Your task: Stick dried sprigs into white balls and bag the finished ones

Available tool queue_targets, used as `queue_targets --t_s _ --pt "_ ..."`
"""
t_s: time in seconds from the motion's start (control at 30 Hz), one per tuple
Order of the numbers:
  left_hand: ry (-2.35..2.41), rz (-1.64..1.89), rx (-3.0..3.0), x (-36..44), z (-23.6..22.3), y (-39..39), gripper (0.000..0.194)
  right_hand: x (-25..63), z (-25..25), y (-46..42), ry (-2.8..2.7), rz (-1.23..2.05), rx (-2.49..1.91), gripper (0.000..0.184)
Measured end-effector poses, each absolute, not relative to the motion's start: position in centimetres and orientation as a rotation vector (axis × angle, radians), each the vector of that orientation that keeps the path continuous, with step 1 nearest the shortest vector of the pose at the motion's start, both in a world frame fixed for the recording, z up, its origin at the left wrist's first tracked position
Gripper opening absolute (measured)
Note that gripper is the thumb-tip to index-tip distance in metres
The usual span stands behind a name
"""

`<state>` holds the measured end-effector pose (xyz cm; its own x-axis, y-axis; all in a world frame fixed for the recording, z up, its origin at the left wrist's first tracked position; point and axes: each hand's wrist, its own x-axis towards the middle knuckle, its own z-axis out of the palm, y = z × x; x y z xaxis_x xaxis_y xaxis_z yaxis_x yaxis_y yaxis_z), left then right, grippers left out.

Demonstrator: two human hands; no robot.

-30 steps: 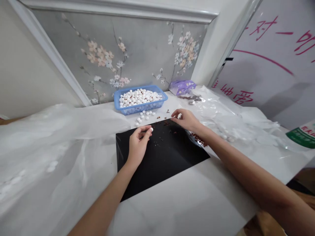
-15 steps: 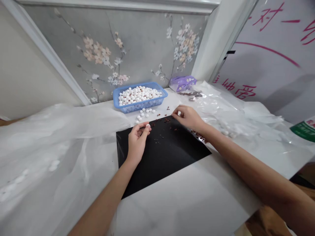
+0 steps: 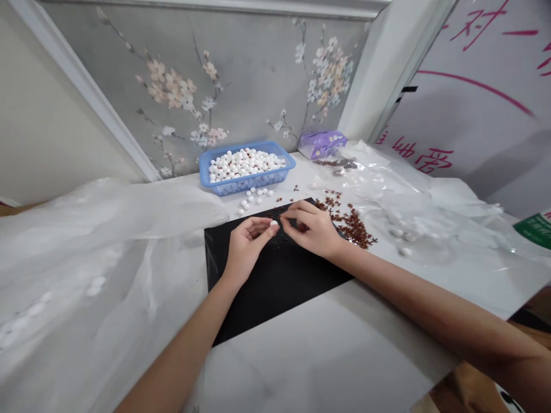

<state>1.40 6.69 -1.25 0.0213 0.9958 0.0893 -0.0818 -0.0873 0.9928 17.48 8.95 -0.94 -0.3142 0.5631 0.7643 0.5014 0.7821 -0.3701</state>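
Observation:
My left hand (image 3: 247, 251) is shut on a small white ball (image 3: 274, 223), pinching it between thumb and fingertip above a black sheet (image 3: 275, 292). My right hand (image 3: 307, 229) sits just right of that ball, its fingers curled and pinched together. Whether they hold a tiny brown bit is too small to tell. A pile of dried reddish-brown bits (image 3: 346, 223) lies beyond the right hand on the white tabletop (image 3: 327, 338). A blue plastic basket (image 3: 247, 186) holds many white balls, and several loose white balls (image 3: 253, 198) lie in front of it.
Crumpled clear plastic sheeting (image 3: 107, 229) covers the left side, and more (image 3: 408, 212) lies at the right with a few white balls on it. A purple packet (image 3: 322, 144) stands at the back by the floral wall panel (image 3: 181, 74).
My right hand has moved left, close to the ball in my left hand. The black sheet's right corner sits further left, and more brown bits show on the tabletop.

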Motion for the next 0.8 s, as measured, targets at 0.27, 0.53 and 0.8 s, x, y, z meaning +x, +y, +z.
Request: queue_targets --t_s 0.27,0.53,0.8 --pt "1.104 1.291 1.243 1.34 -1.30 6.68 0.024 17.59 -1.13 8.84 -2.062 0.049 -0.790 0.014" --pt "1.084 1.283 1.193 1.19 -1.35 6.72 0.023 17.23 -1.49 8.73 -1.975 0.205 -0.790 0.009" --pt "1.083 1.257 1.193 1.21 -1.34 6.73 0.024 17.38 -1.39 8.65 -1.982 0.222 -0.794 0.010"
